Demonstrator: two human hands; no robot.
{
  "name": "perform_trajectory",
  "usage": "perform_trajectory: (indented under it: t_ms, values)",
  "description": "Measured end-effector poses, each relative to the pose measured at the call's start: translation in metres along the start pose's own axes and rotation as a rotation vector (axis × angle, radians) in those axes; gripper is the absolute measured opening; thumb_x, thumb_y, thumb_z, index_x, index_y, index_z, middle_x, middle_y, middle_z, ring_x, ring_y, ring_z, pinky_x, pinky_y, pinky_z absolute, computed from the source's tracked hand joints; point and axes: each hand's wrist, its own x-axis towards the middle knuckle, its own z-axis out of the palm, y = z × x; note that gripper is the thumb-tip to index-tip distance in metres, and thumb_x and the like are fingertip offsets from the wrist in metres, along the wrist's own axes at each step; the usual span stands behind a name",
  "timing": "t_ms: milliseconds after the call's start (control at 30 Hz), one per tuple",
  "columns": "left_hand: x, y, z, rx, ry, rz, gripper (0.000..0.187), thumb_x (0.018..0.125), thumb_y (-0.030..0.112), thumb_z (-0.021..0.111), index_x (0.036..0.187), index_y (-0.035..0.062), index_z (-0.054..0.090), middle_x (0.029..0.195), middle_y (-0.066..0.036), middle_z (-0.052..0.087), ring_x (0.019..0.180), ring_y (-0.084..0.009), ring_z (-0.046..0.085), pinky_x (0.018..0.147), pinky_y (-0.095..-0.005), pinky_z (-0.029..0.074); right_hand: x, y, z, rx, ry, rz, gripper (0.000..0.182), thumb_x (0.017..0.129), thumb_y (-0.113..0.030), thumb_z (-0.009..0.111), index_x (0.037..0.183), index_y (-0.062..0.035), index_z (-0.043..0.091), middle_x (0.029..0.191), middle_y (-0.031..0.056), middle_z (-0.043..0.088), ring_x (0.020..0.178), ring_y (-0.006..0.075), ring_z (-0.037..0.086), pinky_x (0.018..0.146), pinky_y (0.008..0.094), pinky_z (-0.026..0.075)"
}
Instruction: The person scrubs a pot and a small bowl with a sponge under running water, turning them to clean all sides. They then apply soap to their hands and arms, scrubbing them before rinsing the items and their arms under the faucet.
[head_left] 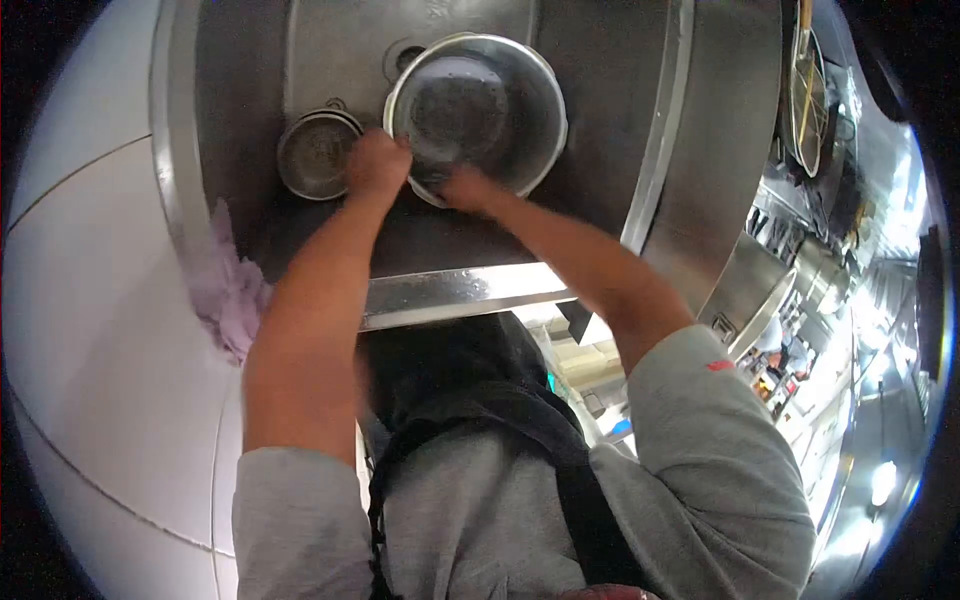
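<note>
A large round metal pot (552, 110) stands in the steel sink, its mouth facing up and its inside showing a dull, greyish bottom. My left hand (380, 165) is closed on the pot's rim at the near left side. Reaching over the near rim, my right hand (468, 188) is at the pot's inner wall with its fingers curled; motion blurs it, and what it holds, if anything, is hidden. Just left of my left hand sits a small metal pan (312, 160), apparently stacked with another, with a loop at its far edge.
The sink's front edge (470, 285) runs between my body and the pot. A drain (405, 58) shows behind the pot. A lilac cloth (235, 290) hangs at the left corner by the tiled wall (90, 270). At right are a strainer (808, 100) and kitchen equipment.
</note>
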Motion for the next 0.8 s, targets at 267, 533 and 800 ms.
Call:
perform_trajectory:
  t_ms: [267, 533, 800]
  values:
    - [0.063, 0.04, -0.054, 0.099, 0.248, 0.398, 0.049, 0.096, 0.042, 0.067, 0.121, -0.0009, 0.07, 0.111, -0.026, 0.073, 0.102, -0.0427, 0.072, 0.091, -0.0515, 0.056, -0.089, 0.055, -0.082, -0.484, 0.162, 0.198, 0.032, 0.092, -0.017, 0.062, 0.114, 0.0022, 0.075, 0.121, 0.0232, 0.07, 0.118, 0.0345, 0.065, 0.1, 0.0496, 0.051]
    - [0.035, 0.006, -0.001, -0.159, 0.069, -0.148, 0.055, 0.097, 0.052, 0.062, 0.113, 0.0006, 0.075, 0.111, -0.024, 0.074, 0.103, -0.0379, 0.073, 0.089, -0.0472, 0.057, 0.021, -0.019, -0.014, 0.022, 0.38, -0.029, 0.03, 0.088, -0.013, 0.064, 0.112, 0.0031, 0.074, 0.115, 0.0261, 0.071, 0.107, 0.0404, 0.069, 0.092, 0.0485, 0.055]
    - [0.047, 0.023, -0.004, -0.347, 0.522, 0.001, 0.064, 0.088, 0.053, 0.073, 0.122, -0.0009, 0.066, 0.122, -0.027, 0.069, 0.115, -0.0445, 0.066, 0.098, -0.0523, 0.052, -0.062, 0.05, -0.076, -0.292, 0.172, 0.305, 0.033, 0.092, -0.018, 0.064, 0.121, -0.0055, 0.073, 0.126, 0.0211, 0.069, 0.113, 0.0373, 0.068, 0.098, 0.0516, 0.053]
